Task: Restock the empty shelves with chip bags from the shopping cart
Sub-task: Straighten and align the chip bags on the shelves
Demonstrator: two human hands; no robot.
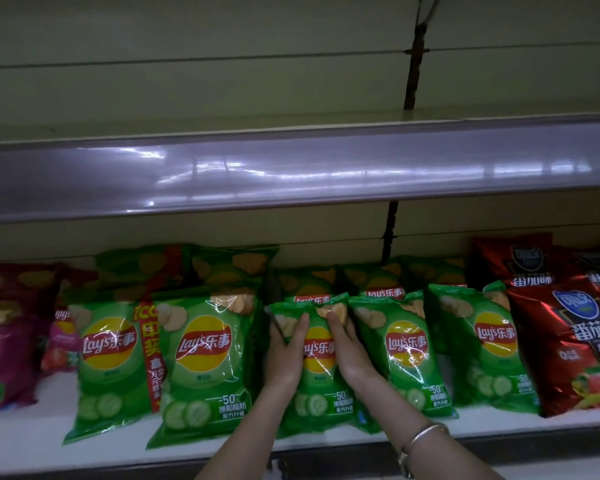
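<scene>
Green chip bag [318, 389] upright on lower shelf [32, 441], long axis vertical. Left hand [284, 355] grips left edge, right hand [352, 355] right edge, fingers [302, 323] curled round it.

green chip bags [201, 355], red bags [575, 344], magenta bag [4, 358]

Upper shelf [291, 123] open, lower shelf [222, 441] crowded (chip bags [205, 355] touching)
</scene>
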